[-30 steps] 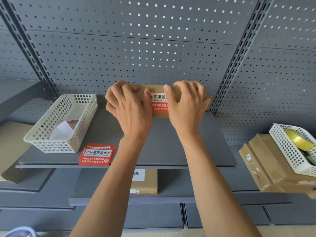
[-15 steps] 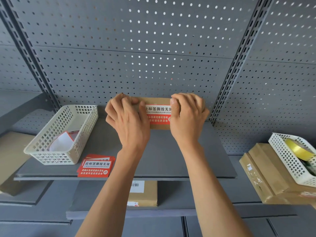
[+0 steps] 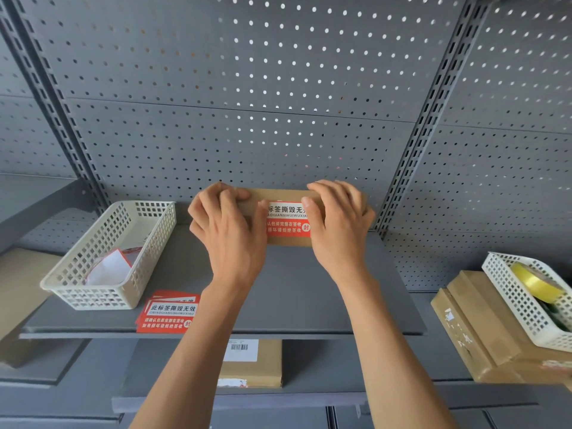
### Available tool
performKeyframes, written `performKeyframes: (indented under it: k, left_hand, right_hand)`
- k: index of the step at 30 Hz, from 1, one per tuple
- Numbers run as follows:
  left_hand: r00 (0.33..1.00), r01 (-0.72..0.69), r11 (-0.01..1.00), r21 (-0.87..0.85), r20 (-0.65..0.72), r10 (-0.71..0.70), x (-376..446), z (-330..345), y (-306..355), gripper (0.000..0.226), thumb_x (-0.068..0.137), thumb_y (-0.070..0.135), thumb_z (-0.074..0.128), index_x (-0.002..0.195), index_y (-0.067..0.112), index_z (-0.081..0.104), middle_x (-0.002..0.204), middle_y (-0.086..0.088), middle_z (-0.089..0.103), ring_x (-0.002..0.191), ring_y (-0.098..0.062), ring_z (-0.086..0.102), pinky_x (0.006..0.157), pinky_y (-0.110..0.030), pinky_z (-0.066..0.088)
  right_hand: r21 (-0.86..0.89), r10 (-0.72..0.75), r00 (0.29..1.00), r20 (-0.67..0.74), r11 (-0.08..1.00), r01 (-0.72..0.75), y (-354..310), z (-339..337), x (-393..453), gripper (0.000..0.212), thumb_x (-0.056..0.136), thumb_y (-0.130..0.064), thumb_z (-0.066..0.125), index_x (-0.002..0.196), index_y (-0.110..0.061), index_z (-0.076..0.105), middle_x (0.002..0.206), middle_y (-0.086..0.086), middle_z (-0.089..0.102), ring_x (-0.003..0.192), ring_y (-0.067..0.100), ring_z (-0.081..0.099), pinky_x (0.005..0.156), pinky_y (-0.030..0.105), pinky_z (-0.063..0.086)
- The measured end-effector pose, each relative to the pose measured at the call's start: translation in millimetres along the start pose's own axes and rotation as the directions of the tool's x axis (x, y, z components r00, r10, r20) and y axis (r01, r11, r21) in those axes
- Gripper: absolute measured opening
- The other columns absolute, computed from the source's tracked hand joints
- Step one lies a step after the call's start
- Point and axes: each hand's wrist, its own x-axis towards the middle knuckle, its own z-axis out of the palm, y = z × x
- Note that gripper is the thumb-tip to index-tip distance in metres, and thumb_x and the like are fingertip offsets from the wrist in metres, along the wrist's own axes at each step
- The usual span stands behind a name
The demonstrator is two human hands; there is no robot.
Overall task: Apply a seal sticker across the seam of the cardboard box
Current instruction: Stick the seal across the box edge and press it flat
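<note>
A small brown cardboard box (image 3: 289,240) stands at the back of the grey shelf (image 3: 294,292), against the pegboard. A red and white seal sticker (image 3: 286,223) lies on its near face and runs up to the top edge. My left hand (image 3: 226,233) grips the box's left end, fingers curled over the top, thumb at the sticker's left edge. My right hand (image 3: 340,230) grips the right end the same way, its thumb lying on the sticker's right part. The hands hide both ends of the box.
A white basket (image 3: 93,294) with peeled backing papers sits at the shelf's left, a stack of red seal stickers (image 3: 168,315) before it. Another box (image 3: 253,363) lies on the lower shelf. At right, cardboard boxes (image 3: 476,329) carry a white basket (image 3: 523,308) holding a yellow tape roll (image 3: 535,281).
My thumbs have slid apart from the sticker's middle toward its left and right edges, uncovering more of it. The box stays against the pegboard; my view has tilted upward.
</note>
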Motion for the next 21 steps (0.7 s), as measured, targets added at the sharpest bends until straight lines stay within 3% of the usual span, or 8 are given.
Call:
performKeyframes:
  k: [6, 10, 15, 21]
  left_hand:
    - [0.986, -0.110, 0.994, -0.009, 0.121, 0.111, 4, -14, -16, 0.040, 0.086, 0.043, 0.072, 0.114, 0.018, 0.058, 0.131, -0.001, 0.042, 0.128, -0.027, 0.028, 0.102, -0.034, 0.023]
    - [0.977, -0.129, 0.991, -0.039, 0.167, 0.134, 5, -19, -21, 0.045, 0.082, 0.038, 0.078, 0.118, 0.019, 0.058, 0.132, -0.001, 0.042, 0.128, -0.028, 0.028, 0.107, -0.041, 0.029]
    - [0.967, -0.146, 0.988, -0.052, 0.203, 0.154, 8, -22, -25, 0.050, 0.080, 0.036, 0.081, 0.120, 0.020, 0.058, 0.133, -0.001, 0.041, 0.128, -0.025, 0.026, 0.109, -0.047, 0.032]
    - [0.953, -0.180, 0.982, -0.063, 0.235, 0.190, 12, -27, -30, 0.054, 0.076, 0.034, 0.085, 0.122, 0.020, 0.059, 0.133, 0.001, 0.040, 0.128, -0.020, 0.024, 0.109, -0.045, 0.031]
  right_hand:
    - [0.077, -0.071, 0.988, 0.139, 0.995, 0.061, 7, -12, 0, 0.037, 0.096, -0.046, 0.055, 0.132, -0.037, 0.054, 0.144, -0.020, 0.048, 0.139, 0.013, 0.031, 0.104, 0.049, 0.024]
    - [0.123, -0.116, 0.967, 0.228, 0.988, 0.090, 10, -23, -1, 0.049, 0.092, -0.046, 0.059, 0.140, -0.037, 0.048, 0.150, -0.023, 0.041, 0.142, 0.012, 0.025, 0.108, 0.045, 0.018]
    - [0.190, -0.110, 0.936, 0.335, 0.981, 0.047, 12, -31, 2, 0.064, 0.087, -0.039, 0.071, 0.145, -0.041, 0.042, 0.153, -0.024, 0.035, 0.145, 0.009, 0.019, 0.116, 0.053, 0.017]
    - [0.196, -0.118, 0.905, 0.409, 0.980, 0.039, 13, -39, 4, 0.075, 0.084, -0.030, 0.077, 0.147, -0.042, 0.039, 0.155, -0.026, 0.031, 0.145, 0.007, 0.016, 0.118, 0.052, 0.013]
